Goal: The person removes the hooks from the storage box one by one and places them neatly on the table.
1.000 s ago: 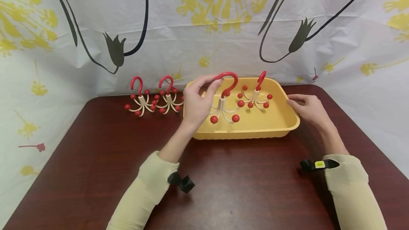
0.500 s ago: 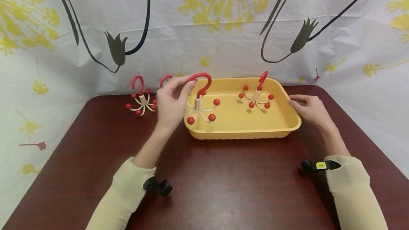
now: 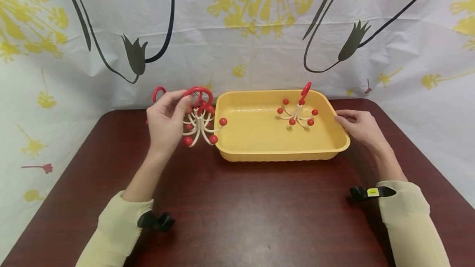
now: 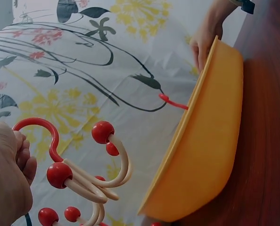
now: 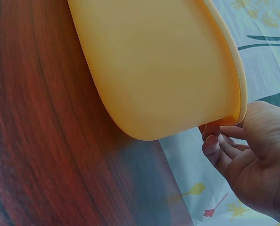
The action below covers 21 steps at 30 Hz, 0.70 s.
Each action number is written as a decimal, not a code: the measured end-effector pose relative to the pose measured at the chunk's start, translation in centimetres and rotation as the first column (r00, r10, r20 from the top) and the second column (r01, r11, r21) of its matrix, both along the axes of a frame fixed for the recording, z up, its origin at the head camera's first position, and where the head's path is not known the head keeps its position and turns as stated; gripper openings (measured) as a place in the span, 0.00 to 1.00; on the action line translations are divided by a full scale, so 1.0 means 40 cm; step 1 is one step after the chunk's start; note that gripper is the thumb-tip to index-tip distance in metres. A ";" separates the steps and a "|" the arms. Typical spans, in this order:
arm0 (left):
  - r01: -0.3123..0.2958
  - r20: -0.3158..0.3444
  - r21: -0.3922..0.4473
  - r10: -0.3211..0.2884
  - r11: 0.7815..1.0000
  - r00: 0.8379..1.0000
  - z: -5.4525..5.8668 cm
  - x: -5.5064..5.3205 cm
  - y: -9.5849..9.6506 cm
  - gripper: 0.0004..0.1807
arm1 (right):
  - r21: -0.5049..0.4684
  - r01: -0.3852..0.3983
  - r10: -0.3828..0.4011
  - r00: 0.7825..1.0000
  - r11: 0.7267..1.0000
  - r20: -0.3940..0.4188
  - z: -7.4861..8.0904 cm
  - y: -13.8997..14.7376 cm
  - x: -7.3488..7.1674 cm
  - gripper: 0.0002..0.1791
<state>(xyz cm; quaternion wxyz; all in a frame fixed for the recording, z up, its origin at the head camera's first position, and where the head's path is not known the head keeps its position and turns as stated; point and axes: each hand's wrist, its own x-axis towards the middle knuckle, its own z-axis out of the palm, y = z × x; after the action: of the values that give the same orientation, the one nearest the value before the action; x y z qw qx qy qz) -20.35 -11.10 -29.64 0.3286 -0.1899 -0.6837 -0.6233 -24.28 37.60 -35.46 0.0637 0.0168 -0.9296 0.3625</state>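
Note:
My left hand [image 3: 167,125] pinches the red hook of a hook hanger [image 3: 200,123] whose pale curved arms end in red balls. It hangs upright just left of the yellow plastic tub [image 3: 252,133]; the left wrist view shows the same hanger [image 4: 86,181] dangling in the air. A like hanger stands behind it, overlapped in the head view. Farther left, only the red hook of another hanger [image 3: 158,91] shows past my hand. Inside the tub, toward its right, stands one more hanger [image 3: 298,113]. My right hand [image 3: 361,129] grips the tub's right rim with thumb and fingers.
Everything stands on a dark reddish-brown table [image 3: 237,201]. Behind and at the sides hangs a white cloth [image 3: 237,44] with yellow and grey plant prints. Dark wrist straps sit on both sleeves.
My left hand has carried the hanger leftward, from over the tub to beside its left end, in front of the hangers there. The right hand stays on the rim.

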 end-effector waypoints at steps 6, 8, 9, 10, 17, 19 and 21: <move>-0.050 0.038 -0.004 0.050 0.999 0.998 -0.009 0.006 -0.048 0.10 | -0.006 -0.003 0.003 1.000 1.000 -0.001 -0.002 -0.001 0.000 0.30; -0.070 0.048 -0.001 0.070 0.998 0.996 -0.011 0.008 -0.064 0.11 | -0.006 -0.005 0.004 1.000 1.000 -0.002 -0.002 -0.001 -0.001 0.30; -0.081 0.049 0.003 0.081 0.997 0.995 -0.012 0.008 -0.072 0.10 | -0.006 -0.005 0.005 1.000 1.000 -0.001 -0.002 -0.001 -0.001 0.30; -0.095 0.052 0.002 0.095 0.995 0.994 -0.013 0.008 -0.080 0.10 | -0.007 -0.005 0.005 1.000 1.000 -0.001 -0.002 -0.001 -0.001 0.30; -0.147 0.098 0.013 0.145 0.989 0.985 -0.030 0.007 -0.134 0.09 | -0.003 0.000 0.000 1.000 1.000 -0.001 0.000 0.001 0.000 0.30; -0.153 0.117 0.022 0.149 0.988 0.982 -0.037 0.007 -0.147 0.10 | -0.003 0.000 0.000 1.000 1.000 0.001 -0.001 0.001 0.000 0.30; -0.162 0.133 0.032 0.156 0.986 0.979 -0.042 0.006 -0.159 0.09 | -0.003 -0.002 0.002 1.000 1.000 0.003 -0.002 0.002 0.000 0.30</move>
<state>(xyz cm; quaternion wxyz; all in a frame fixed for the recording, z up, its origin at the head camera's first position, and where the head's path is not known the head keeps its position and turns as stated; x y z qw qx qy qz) -20.13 -17.48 -31.32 0.3360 -0.0866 -0.7032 -0.6206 -24.27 37.67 -35.53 0.0619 0.0169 -0.9292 0.3639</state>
